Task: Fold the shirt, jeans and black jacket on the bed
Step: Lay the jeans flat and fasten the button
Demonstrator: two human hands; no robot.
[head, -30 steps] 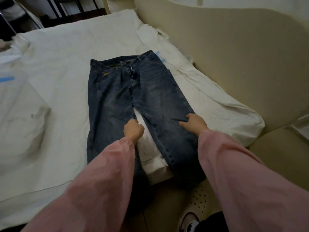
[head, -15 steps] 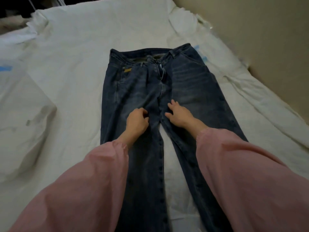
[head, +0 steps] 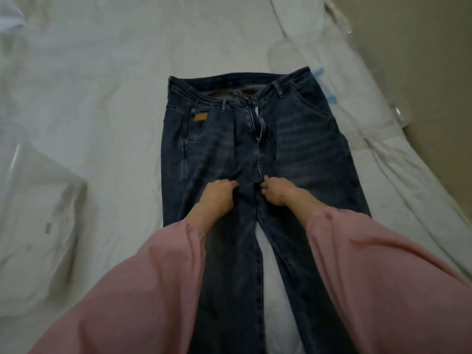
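In the head view, the jeans (head: 293, 149) are lying flat on the bed (head: 102, 98), with the waistband at the far end and the legs running back toward the person, so their long axis is pointing straight away from the body. The left hand (head: 219, 198) and right hand (head: 278, 194) are sitting at the crotch, one on each side of the fly seam, fingers curled and pinching denim. Both are lying equally near, and a lengthwise fold is likely hinging on the seam between them.
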